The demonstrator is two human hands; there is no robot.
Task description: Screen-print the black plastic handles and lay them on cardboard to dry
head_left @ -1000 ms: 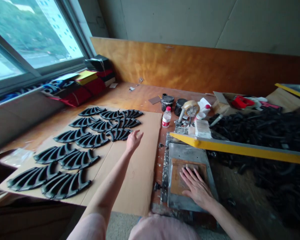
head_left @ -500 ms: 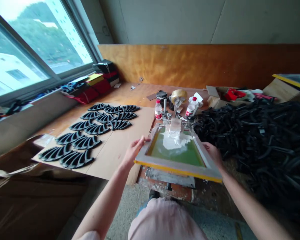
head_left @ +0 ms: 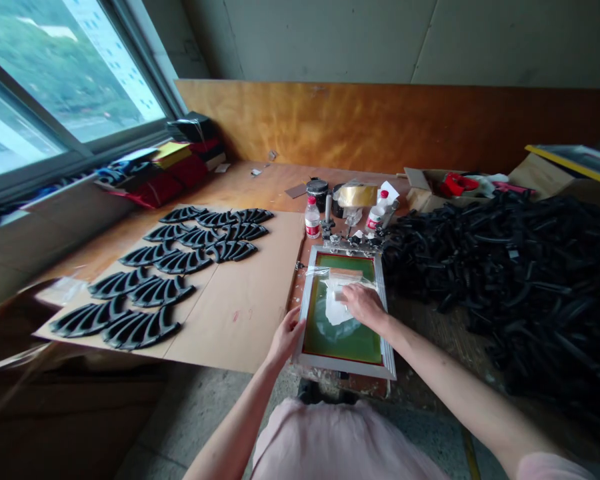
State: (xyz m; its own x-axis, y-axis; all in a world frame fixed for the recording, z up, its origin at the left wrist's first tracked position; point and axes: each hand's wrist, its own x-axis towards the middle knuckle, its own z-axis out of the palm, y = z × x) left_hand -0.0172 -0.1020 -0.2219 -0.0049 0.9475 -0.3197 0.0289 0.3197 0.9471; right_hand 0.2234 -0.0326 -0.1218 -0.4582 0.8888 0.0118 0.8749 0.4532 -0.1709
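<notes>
A screen-printing frame with a green mesh lies flat in front of me, its far edge at the metal hinge clamps. White ink is pooled on the mesh. My right hand is closed on a squeegee wrapped in clear plastic, which stands in the ink; the fingers partly hide it. At the frame's left edge, my left hand has its fingers curled against the rim. What lies under the frame is hidden.
Black fan-shaped pieces lie in rows on cardboard at left. A large heap of black parts fills the right side. Behind the frame stand bottles, a black jar and a tape roll.
The frame has come down from a raised tilt to lying flat. My right hand has left its right edge and taken hold of the squeegee. My left hand stays at the left edge, lower down.
</notes>
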